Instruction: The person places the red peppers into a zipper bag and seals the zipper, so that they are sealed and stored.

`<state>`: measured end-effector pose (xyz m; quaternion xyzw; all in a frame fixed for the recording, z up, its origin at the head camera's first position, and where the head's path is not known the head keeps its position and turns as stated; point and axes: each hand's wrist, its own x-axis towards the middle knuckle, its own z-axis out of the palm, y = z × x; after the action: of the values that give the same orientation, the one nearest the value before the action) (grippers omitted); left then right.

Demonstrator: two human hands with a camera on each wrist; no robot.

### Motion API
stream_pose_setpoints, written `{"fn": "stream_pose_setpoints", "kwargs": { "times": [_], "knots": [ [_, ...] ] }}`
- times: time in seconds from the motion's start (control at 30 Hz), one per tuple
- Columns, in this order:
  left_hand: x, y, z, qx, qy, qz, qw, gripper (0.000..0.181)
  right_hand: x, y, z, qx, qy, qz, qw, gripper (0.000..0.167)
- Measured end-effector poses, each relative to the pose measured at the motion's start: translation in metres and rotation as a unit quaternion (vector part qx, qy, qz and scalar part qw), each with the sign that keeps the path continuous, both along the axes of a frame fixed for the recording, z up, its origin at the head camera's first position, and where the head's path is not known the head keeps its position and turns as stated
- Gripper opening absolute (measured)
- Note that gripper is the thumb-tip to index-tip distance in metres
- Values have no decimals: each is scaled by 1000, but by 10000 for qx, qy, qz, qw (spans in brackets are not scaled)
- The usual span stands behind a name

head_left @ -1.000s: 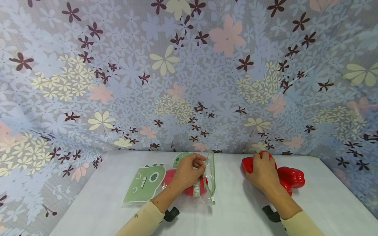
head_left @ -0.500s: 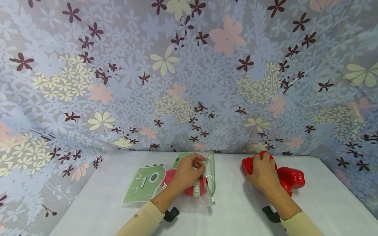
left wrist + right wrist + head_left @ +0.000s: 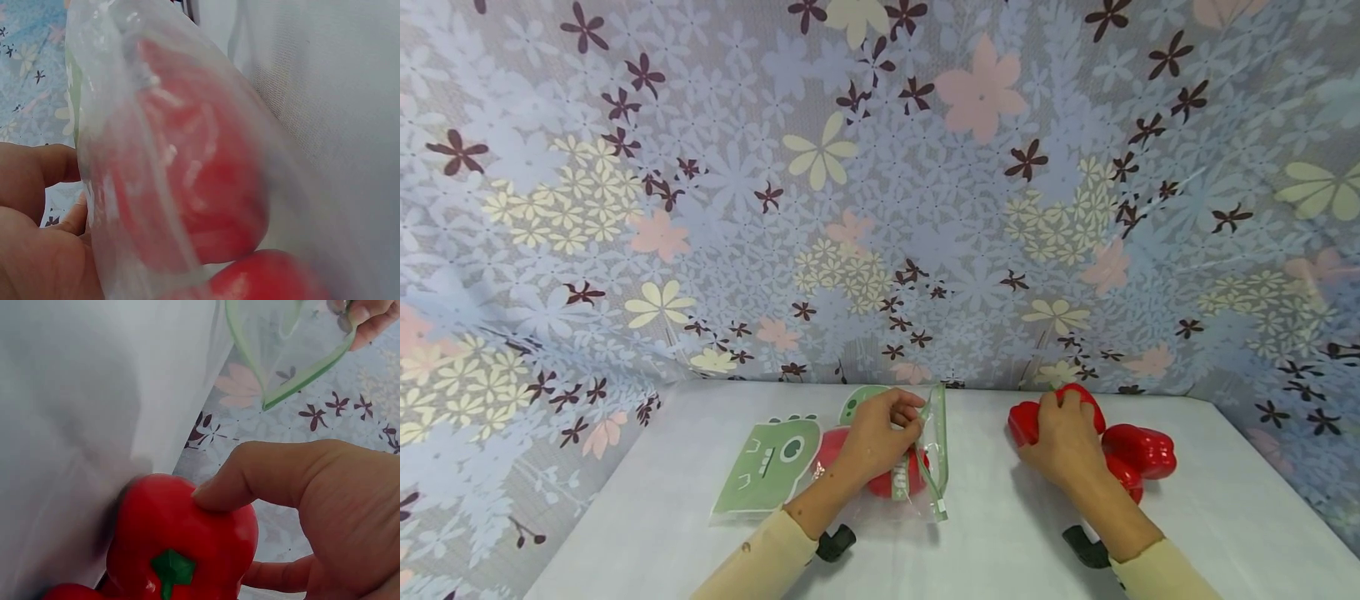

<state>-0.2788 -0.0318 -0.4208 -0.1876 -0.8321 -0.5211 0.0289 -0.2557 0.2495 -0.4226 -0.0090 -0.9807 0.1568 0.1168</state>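
My left hand [image 3: 877, 437] pinches the green-trimmed opening of a clear zip bag [image 3: 936, 442] printed with a green cartoon monster. Through the plastic, red bell peppers [image 3: 200, 162] show, with a shiny look; how many are inside cannot be told. On the right, my right hand [image 3: 1063, 442] grips a red bell pepper [image 3: 181, 531] with a green stem, its thumb pressed against the side. The bag's mouth, in the right wrist view, hangs parted. More red peppers [image 3: 1138, 450] lie beside and partly under the right hand and forearm.
A white-covered table [image 3: 985, 533] carries everything. Behind it and at both sides hangs a floral cloth [image 3: 880, 250]. Dark wrist-camera mounts [image 3: 1084, 546] sit under the wrists. A strip of white tabletop separates the bag from the peppers.
My right hand has shifted slightly left with the gripped pepper, away from the others. The left hand and the bag stay about where they were.
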Motion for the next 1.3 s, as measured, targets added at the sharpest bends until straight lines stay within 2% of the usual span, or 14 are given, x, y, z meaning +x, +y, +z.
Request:
{"fn": "stream_pose_setpoints", "kwargs": {
  "times": [0.4,0.67,1.3],
  "knots": [
    [-1,0,0,58,69,-109,9999,21,10,-15,13,-166,156,376,9990,91],
    [0,-1,-1,45,45,-104,9999,21,14,-23,19,-174,102,551,9983,89],
    [0,-1,0,-18,118,-123,9999,22,21,-28,23,-832,-81,1277,9883,85]
  ]
}}
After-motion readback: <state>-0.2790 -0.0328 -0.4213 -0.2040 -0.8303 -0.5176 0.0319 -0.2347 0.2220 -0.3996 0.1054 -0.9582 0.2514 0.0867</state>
